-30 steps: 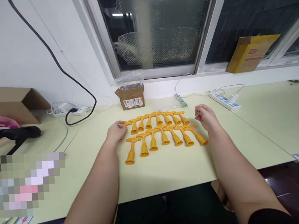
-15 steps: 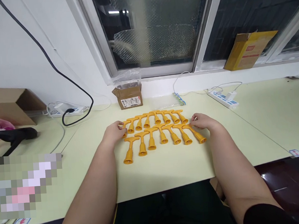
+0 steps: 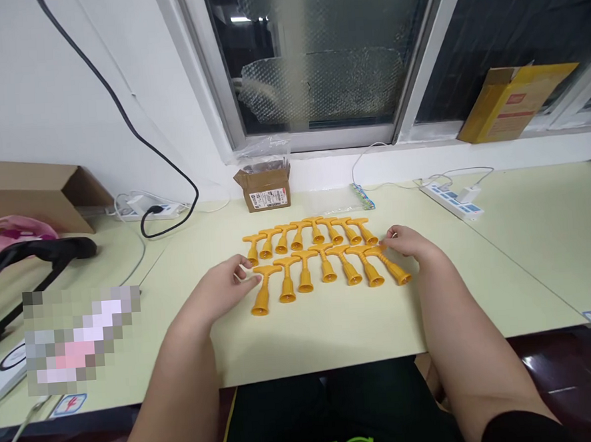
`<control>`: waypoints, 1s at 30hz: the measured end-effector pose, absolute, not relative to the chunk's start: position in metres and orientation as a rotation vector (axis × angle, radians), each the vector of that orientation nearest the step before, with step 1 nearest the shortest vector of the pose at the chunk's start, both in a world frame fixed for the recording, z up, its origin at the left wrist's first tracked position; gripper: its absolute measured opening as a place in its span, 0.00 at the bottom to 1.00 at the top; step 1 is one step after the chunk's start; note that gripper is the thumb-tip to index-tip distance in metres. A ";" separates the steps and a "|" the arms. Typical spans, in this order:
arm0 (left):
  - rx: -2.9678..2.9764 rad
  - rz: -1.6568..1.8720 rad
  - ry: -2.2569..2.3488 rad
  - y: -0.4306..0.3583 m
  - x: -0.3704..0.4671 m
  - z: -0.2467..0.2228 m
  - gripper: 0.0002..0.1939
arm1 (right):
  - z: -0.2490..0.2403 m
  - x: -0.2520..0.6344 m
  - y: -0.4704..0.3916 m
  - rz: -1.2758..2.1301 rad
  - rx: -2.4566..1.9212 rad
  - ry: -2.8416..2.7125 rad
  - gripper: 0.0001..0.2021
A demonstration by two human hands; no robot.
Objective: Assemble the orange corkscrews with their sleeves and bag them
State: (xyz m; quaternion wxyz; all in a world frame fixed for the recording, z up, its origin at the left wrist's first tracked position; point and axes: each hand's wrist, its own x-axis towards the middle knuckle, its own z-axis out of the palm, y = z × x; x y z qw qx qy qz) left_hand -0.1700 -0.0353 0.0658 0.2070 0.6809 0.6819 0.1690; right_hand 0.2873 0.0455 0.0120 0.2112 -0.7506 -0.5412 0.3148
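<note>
Two curved rows of yellow plastic T-handled tools with flared cup ends lie on the pale table, their handles toward the wall. My left hand (image 3: 224, 287) is at the left end of the rows, thumb and fingers apart beside the handle of the leftmost front T-handled tool (image 3: 262, 296). Just behind it lies the leftmost back-row tool (image 3: 252, 251), free of the hand. At the opposite end, my right hand (image 3: 407, 242) has its fingers curled in, the tips at the handle of the rightmost front tool (image 3: 394, 270).
Behind the rows stand an opened cardboard box (image 3: 267, 186) and a clear plastic bag (image 3: 331, 201). Power strips lie at right (image 3: 452, 199) and left (image 3: 155, 213). A black frame-like object (image 3: 42, 253) and a large carton (image 3: 23, 187) occupy the left side.
My left hand has left the leftmost back-row tool and moved toward me to the front row, its fingers opening. My right hand stays at the rightmost front tool. The view has shifted slightly.
</note>
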 end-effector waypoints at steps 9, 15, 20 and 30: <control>2.005 0.863 1.779 -0.016 -0.139 0.081 0.10 | 0.001 0.280 0.052 0.642 -1.853 -1.550 0.12; 1.877 1.287 1.823 0.033 -0.109 0.082 0.13 | -0.009 0.280 0.062 0.508 -1.755 -1.521 0.20; 1.959 1.128 1.877 0.032 -0.117 0.050 0.15 | 0.004 0.275 0.097 0.264 -1.763 -1.829 0.21; 2.177 1.174 1.780 0.045 -0.134 0.025 0.09 | -0.002 0.265 0.181 0.132 -1.777 -2.356 0.17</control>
